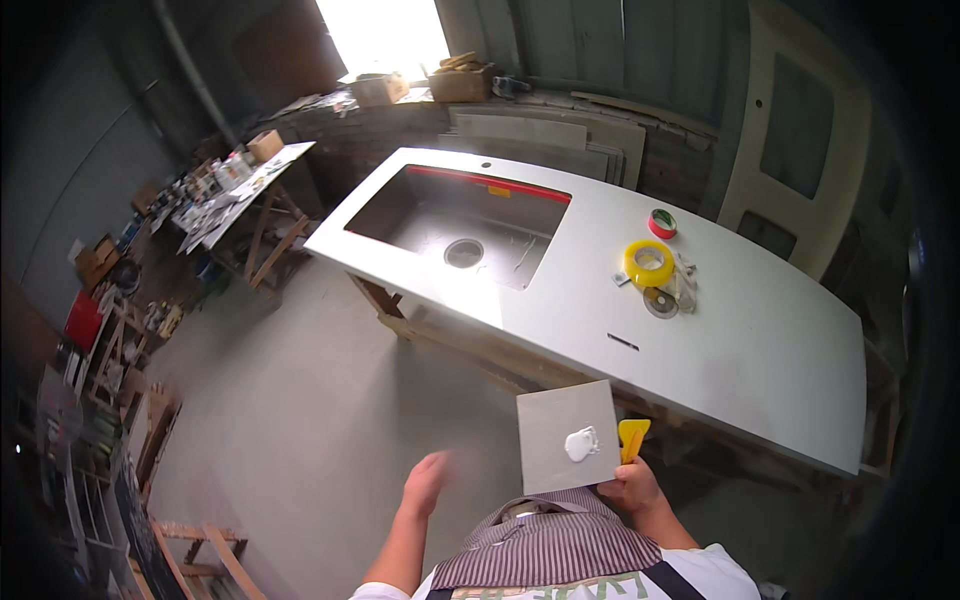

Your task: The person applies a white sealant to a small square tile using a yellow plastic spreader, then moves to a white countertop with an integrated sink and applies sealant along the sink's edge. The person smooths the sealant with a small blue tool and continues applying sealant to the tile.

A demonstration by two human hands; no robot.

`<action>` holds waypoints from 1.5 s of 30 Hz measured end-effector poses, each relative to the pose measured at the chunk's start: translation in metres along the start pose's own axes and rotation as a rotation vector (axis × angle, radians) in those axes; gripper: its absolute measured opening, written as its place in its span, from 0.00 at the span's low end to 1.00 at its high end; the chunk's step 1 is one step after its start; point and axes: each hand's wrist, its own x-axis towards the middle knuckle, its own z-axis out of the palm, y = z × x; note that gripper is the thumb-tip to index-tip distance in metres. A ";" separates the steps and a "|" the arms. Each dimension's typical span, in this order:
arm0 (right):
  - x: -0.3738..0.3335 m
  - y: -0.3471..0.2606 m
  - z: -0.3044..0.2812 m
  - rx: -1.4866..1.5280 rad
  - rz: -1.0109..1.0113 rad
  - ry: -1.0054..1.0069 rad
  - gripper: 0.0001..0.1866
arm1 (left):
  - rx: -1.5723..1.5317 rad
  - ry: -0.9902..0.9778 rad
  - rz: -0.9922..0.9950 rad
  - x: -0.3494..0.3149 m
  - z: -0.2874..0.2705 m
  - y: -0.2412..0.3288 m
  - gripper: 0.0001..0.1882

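Observation:
My right hand (pixel 634 485) is closed round the lower right edge of a flat grey square board (pixel 545 425). A blob of white paste (pixel 581 443) lies on the board. From the same hand a yellow flat tool, like a plastic scraper (pixel 632 436), sticks up beside the board; its lower part is hidden by the fingers. My left hand (pixel 428 480) hangs in the air to the left of the board, its fingers smeared by motion. Ahead of both hands stretches a white countertop (pixel 740 340) with a steel sink (pixel 430 215) set in it, red tape along the sink's far edge.
On the countertop lie a yellow tape roll (pixel 648 264), a red tape roll (pixel 662 223), a grey disc (pixel 660 303), a crumpled cloth (pixel 685 287) and a small dark strip (pixel 622 342). A cluttered side table (pixel 225 215) stands far left. Wooden frames (pixel 200 550) stand at lower left.

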 end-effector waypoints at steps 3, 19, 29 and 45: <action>0.054 -0.018 -0.039 0.066 -0.092 -0.071 0.21 | 0.111 -0.167 -0.014 0.050 0.043 0.064 0.16; 0.138 -0.088 -0.073 0.220 -0.350 0.306 0.28 | 1.786 -0.204 0.637 0.296 0.111 0.153 0.44; 0.110 -0.063 -0.051 0.281 -0.533 0.529 0.27 | 0.930 -1.306 0.947 0.290 0.212 0.128 0.19; 0.121 -0.006 -0.033 0.469 -0.727 0.530 0.27 | 1.359 -0.666 0.742 0.375 0.401 0.092 0.12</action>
